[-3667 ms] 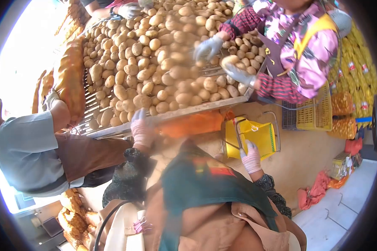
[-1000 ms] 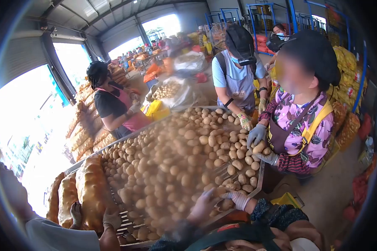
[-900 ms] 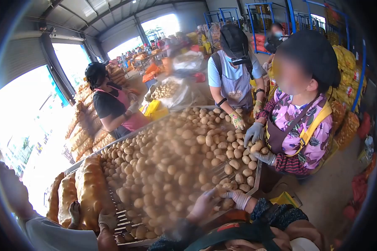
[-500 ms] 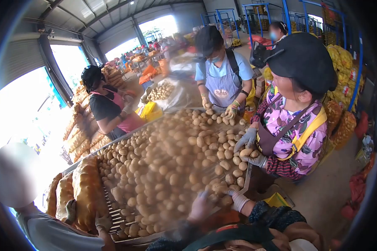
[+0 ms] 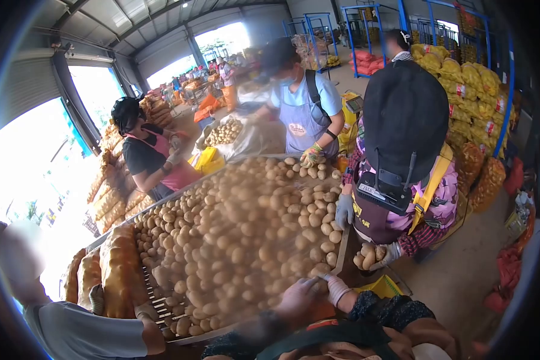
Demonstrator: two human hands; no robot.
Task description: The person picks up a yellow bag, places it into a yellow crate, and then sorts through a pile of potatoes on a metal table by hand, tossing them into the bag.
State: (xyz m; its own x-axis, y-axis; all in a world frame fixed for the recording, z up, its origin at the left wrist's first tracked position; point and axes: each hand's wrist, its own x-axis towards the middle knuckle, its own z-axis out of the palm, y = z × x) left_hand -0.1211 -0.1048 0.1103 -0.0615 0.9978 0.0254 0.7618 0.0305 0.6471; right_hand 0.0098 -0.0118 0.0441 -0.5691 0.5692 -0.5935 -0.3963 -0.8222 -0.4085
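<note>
Many potatoes (image 5: 222,234) cover a large metal sorting table (image 5: 341,255). My left hand (image 5: 298,298), in a pale glove, is at the near edge beside the potatoes; blur hides its fingers. My right hand (image 5: 337,289), in a light striped glove, lies just to its right at the table's near corner, its fingers too indistinct to read. An orange container or bag (image 5: 318,313) shows partly below my hands.
A co-worker on the right (image 5: 405,180) holds several potatoes near a yellow crate (image 5: 383,287). Another person (image 5: 303,114) reaches over the far edge. Filled sacks (image 5: 120,270) lie at the left, by a person's gloved hands. Stacked yellow sacks (image 5: 462,90) stand behind.
My hands have come closer together, and potatoes near them are gone from the table corner. The right co-worker has bent forward and moved several potatoes off the table. The far person's one hand has drawn away.
</note>
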